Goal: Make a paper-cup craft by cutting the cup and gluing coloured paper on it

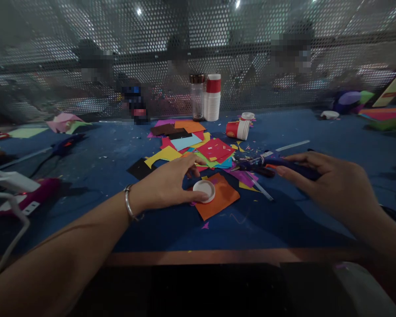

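Gripped in the right hand (338, 180) is a dark blue plastic glue gun with an orange trigger (298, 168); the thumb and the forefinger press on it from two sides, and its front part points toward the coloured papers. The left hand (168, 182) is not closed: its fingers are bent and loose, and only the thumb rests on a white round shallow lid (203, 190).

Behind everything stands a grey perforated metal screen (247, 26), and before it extends a blue table top (128, 235). Near the middle lies a loose pile of coloured paper sheets (186, 141), red, yellow, light blue and others. At the back, a clear bottle with dark cap (198, 103) stands upright beside a tall stack of white paper cups (212, 105), whose top is red and white. Nearer, an orange paper sheet (224, 196) lies flat under the lid. A red and white paper cup (238, 130) lies on its side, right of the pile. Smallest is a purple paper scrap (205, 226), just before the orange sheet.
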A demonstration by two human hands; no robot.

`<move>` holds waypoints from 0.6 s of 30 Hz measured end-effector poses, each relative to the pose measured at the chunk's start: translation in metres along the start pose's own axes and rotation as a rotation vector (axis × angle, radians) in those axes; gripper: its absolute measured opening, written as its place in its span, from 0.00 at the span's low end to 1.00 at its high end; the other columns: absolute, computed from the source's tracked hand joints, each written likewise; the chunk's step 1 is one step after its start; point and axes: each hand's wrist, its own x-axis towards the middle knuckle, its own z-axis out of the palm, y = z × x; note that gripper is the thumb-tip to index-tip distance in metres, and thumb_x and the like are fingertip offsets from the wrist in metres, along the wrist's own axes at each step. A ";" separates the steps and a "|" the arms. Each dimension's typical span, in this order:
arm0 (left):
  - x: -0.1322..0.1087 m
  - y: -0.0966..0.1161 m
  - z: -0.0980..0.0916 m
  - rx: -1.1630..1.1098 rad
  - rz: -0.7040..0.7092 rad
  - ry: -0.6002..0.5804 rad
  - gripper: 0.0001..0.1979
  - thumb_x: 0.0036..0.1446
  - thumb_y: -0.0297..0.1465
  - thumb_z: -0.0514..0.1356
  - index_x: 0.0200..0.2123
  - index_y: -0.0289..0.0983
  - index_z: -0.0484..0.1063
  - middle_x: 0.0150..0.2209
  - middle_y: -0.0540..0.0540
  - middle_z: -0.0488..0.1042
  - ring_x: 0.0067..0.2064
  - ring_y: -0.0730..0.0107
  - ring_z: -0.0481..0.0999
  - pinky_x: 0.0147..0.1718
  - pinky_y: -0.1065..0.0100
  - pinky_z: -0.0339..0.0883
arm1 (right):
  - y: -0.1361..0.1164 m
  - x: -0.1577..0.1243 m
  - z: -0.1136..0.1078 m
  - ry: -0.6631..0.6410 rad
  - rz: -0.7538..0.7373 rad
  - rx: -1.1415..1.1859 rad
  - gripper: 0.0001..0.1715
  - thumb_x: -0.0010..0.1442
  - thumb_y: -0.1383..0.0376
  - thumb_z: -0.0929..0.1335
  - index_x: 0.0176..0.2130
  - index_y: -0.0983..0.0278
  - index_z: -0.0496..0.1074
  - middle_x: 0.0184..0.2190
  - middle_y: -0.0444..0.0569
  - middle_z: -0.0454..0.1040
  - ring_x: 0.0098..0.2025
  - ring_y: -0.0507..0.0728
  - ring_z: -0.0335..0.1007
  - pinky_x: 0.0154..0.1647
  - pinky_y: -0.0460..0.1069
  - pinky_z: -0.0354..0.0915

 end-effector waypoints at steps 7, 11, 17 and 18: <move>-0.001 0.007 0.011 0.039 -0.013 0.024 0.39 0.47 0.47 0.69 0.58 0.40 0.60 0.46 0.43 0.73 0.48 0.53 0.73 0.47 0.54 0.66 | 0.014 0.018 0.008 -0.076 0.037 -0.049 0.26 0.58 0.44 0.66 0.37 0.61 0.79 0.34 0.54 0.81 0.36 0.65 0.76 0.31 0.54 0.64; -0.002 0.009 0.014 0.063 -0.032 0.030 0.40 0.47 0.47 0.69 0.58 0.38 0.60 0.46 0.42 0.73 0.48 0.52 0.72 0.47 0.53 0.65 | 0.016 0.028 0.006 -0.105 0.121 -0.056 0.21 0.56 0.47 0.69 0.37 0.61 0.79 0.36 0.53 0.82 0.38 0.65 0.77 0.33 0.53 0.64; -0.002 0.011 0.016 0.070 -0.035 0.016 0.33 0.50 0.41 0.66 0.57 0.39 0.61 0.45 0.42 0.73 0.47 0.52 0.73 0.45 0.52 0.66 | 0.017 0.041 0.007 -0.164 0.194 -0.006 0.21 0.57 0.49 0.69 0.38 0.62 0.80 0.37 0.54 0.82 0.43 0.66 0.76 0.38 0.53 0.64; -0.003 0.012 0.016 0.067 -0.027 0.030 0.32 0.50 0.40 0.66 0.57 0.39 0.61 0.46 0.42 0.73 0.48 0.52 0.73 0.46 0.52 0.66 | 0.018 0.043 0.009 -0.164 0.195 -0.002 0.21 0.57 0.49 0.69 0.38 0.63 0.80 0.37 0.54 0.82 0.43 0.66 0.76 0.38 0.53 0.64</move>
